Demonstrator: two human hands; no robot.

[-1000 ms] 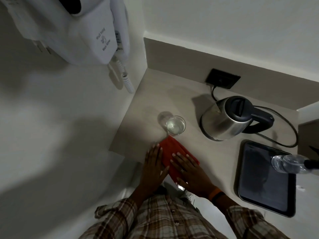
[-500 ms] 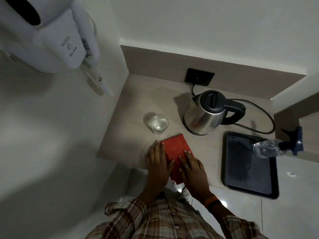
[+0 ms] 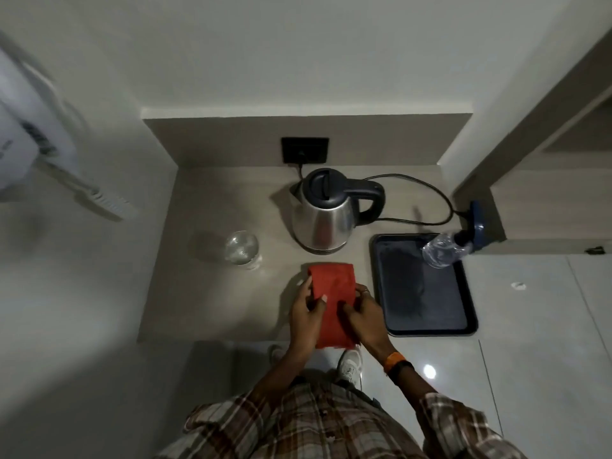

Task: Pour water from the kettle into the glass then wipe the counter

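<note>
Head view: both hands, left hand (image 3: 306, 314) and right hand (image 3: 364, 318), pinch red cloth (image 3: 332, 286) just front of kettle (image 3: 323, 220); cloth's long axis runs kettle-to-person, glass (image 3: 241, 248) left of kettle

No lettering or label here is sharp enough to read.

The single head-worn camera looks steeply down from above, fairly near, onto the counter (image 3: 215, 293) corner.

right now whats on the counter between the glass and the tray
The kettle sits further back and the red cloth, held by both hands, lies nearer, both between the glass and the tray in the head view.
</note>
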